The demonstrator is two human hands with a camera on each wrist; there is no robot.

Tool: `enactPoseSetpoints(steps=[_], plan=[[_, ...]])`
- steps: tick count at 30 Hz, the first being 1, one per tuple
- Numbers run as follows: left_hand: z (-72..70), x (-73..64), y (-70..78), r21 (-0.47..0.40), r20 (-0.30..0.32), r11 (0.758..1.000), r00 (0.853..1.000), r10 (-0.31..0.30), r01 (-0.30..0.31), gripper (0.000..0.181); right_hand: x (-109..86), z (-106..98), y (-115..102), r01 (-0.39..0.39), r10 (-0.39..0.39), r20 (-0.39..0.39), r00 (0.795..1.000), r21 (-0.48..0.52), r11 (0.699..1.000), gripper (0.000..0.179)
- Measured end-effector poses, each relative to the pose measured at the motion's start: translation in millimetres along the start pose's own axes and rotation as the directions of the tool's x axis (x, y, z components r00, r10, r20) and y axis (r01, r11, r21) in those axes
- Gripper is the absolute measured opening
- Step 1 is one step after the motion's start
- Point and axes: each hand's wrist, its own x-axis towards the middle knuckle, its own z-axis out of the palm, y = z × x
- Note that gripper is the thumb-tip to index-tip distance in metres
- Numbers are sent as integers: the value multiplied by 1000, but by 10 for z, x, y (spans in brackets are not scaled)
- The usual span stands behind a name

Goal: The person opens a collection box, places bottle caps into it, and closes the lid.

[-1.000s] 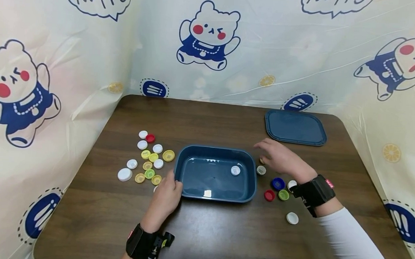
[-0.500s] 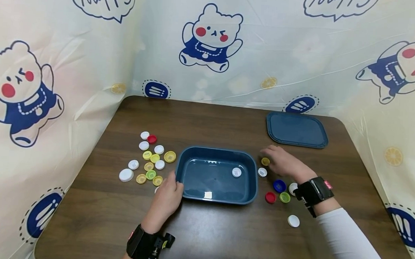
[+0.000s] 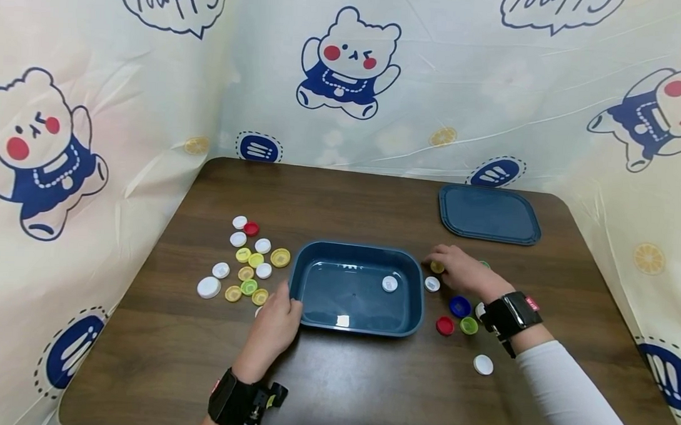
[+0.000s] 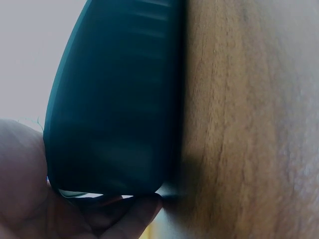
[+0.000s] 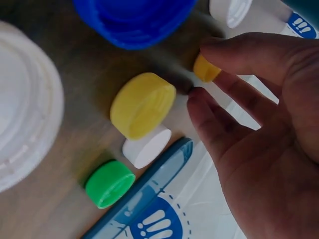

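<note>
- Left hand (image 3: 277, 316): unchanged; grips the blue box (image 3: 332, 296) at its left wall. Forearm enters from the near edge.
- Blue box: stationary, mid-table; one white cap (image 3: 390, 283) inside.
- Yellow cap (image 3: 437, 266): outside the blue box, just beside its right end.
- Right hand (image 3: 463, 271): has closed in; thumb and finger now pinch the yellow cap. Pick-up appears begun; lift-off cannot be confirmed. Forearm angles in from lower right.
- Green cap (image 3: 485, 264): newly exposed behind the right hand.

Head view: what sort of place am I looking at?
Likely an indoor booth set up for tabletop work: bear-print sheeting screens the brown table, and a blue tray stands among scattered caps.
</note>
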Motion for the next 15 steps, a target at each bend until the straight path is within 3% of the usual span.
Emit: enactPoseSetpoints(steps=[6,15], plan=[[8,14,17,7,-5,1000,1000,-4,4,33,15,33,72,46,-47,-80,996,-12,999,34],[4,17,19,15,14,1000,1000,-23,23,34,-15,-165,-20,-18,18,-74,997,-2,1000,34]])
